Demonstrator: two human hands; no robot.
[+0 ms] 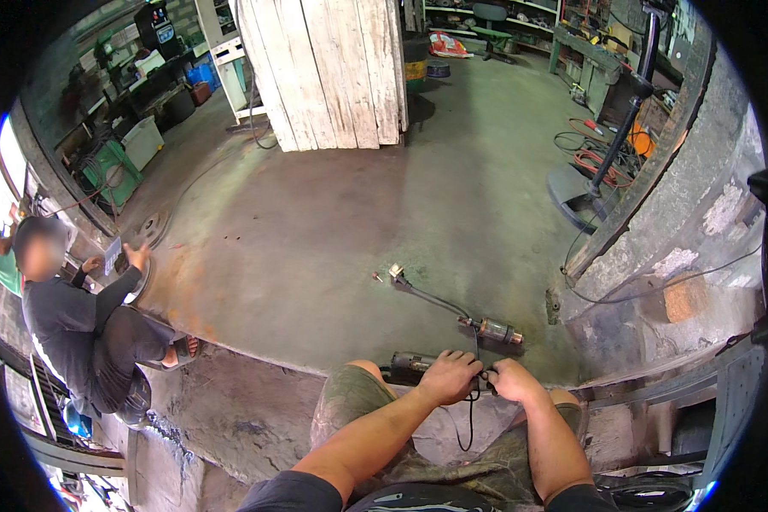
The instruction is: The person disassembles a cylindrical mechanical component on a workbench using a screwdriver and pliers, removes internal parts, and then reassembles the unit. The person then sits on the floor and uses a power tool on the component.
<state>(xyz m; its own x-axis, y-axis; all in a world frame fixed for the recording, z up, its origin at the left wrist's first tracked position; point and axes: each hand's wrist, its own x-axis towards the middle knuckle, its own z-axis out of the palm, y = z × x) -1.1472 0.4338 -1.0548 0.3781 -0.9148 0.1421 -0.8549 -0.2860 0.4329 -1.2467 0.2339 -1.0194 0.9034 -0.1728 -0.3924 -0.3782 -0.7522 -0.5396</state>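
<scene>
My left hand is closed, its fingers bent over a dark part at the end of a grey cylindrical tool body above my lap. Close beside it, my right hand is closed at the same dark spot. A thin black cord hangs in a loop below the hands, and its upper part passes between them. The fingers hide most of what they grip. Just beyond, a silver cylindrical motor part with a coppery end lies on the floor. A dark rod-like piece with a pale head runs from it.
A person in dark clothes sits at the left with hands raised. A white wooden board panel stands ahead. Cables and a black stand are at the right, by a rough wall. A concrete ledge edge runs before me.
</scene>
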